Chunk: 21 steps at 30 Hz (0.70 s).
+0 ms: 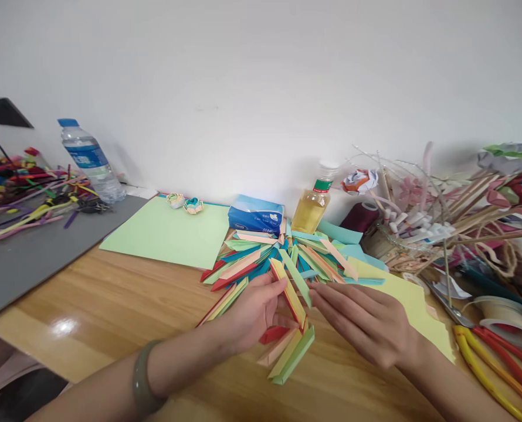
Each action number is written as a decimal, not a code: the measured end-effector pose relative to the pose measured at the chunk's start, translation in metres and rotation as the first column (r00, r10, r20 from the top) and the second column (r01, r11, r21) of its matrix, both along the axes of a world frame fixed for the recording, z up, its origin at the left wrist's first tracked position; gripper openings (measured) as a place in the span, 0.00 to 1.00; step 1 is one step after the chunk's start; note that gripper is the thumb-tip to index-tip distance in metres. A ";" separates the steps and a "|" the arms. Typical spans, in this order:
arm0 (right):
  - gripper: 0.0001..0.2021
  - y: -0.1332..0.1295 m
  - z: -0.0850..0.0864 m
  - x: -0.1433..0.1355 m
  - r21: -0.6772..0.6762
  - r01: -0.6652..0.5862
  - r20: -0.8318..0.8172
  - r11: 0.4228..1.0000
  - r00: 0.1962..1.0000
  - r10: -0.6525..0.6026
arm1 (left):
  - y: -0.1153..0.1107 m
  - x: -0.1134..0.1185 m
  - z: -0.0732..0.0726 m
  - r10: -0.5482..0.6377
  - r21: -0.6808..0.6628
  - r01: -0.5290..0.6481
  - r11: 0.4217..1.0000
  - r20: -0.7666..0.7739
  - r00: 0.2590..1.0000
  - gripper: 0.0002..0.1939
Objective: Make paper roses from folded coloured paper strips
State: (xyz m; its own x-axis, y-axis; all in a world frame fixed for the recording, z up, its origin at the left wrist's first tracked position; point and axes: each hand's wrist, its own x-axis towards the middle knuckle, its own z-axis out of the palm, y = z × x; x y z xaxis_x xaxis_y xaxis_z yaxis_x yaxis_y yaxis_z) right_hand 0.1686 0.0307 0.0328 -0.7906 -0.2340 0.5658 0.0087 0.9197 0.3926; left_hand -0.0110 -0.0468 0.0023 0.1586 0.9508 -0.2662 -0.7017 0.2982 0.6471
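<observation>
My left hand, with a bangle on its wrist, pinches a stack of folded yellow and red paper strips near the middle of the table. To its right, my right hand has its fingers together on the lower end of a folded green strip. That strip slants beside the stack. Below my hands, several folded strips in red, pink, yellow and green fan out on the table. Behind them lies a large pile of folded strips in many colours.
A blue tissue pack and a bottle of yellow liquid stand by the wall. Green sheets lie left, yellow paper right. Scissors and a spool are at the right edge. A water bottle stands left.
</observation>
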 end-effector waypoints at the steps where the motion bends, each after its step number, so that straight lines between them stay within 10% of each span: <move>1: 0.15 -0.002 0.002 0.000 0.013 -0.020 0.012 1.000 1.000 0.019 | 0.000 0.000 0.000 -0.010 0.008 0.010 1.000 -0.003 1.000 0.09; 21: 0.15 -0.014 0.015 -0.005 0.088 -0.121 0.152 0.989 0.983 0.107 | -0.003 0.000 0.002 -0.070 0.001 0.070 0.998 0.034 0.997 0.09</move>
